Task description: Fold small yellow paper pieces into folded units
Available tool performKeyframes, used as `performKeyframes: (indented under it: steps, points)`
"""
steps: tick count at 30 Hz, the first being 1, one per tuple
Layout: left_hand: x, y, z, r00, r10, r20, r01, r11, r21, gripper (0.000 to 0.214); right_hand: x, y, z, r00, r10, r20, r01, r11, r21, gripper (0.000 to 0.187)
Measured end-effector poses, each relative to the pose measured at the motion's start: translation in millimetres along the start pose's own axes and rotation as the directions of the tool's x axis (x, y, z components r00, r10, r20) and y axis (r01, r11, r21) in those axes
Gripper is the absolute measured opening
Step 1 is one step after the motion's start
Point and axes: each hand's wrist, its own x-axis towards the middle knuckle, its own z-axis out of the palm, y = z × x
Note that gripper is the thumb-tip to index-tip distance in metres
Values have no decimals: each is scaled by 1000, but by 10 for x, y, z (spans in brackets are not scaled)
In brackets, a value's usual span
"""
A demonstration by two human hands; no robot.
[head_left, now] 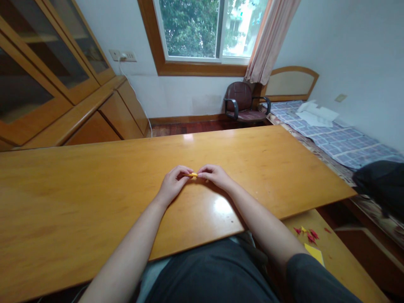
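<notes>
A small folded piece of yellow paper [194,174] is held just above the wooden table [104,202], near the middle of the view. My left hand [176,180] pinches its left end between thumb and fingers. At the right end, the fingertips of my right hand [214,174] close on the same paper. Most of the paper is covered by my fingers, so its exact folded shape cannot be made out.
On a lower surface at the right lie several small red and yellow folded paper pieces [311,235] and a yellow paper sheet [314,253]. A chair [241,101] stands beyond the table. A bed [334,139] with a black bag [380,181] is on the right, a cabinet [91,130] on the left.
</notes>
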Motion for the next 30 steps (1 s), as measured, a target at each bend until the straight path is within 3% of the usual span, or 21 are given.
performKeyframes:
  steps: [21, 26, 30]
  points:
    - [-8, 40, -16, 995, 87, 48, -94, 983, 155, 7, -18, -17, 8, 999, -3, 32, 4, 1000, -28, 35]
    - [-6, 64, -9, 991, 114, 67, -125, 971, 202, 8, -32, -24, 38, 991, -129, 20, 130, 969, -209, 29]
    - [-5, 105, 10, 988, 141, 70, -153, 961, 232, 6, -33, -32, 61, 946, -324, -26, 282, 858, -429, 15]
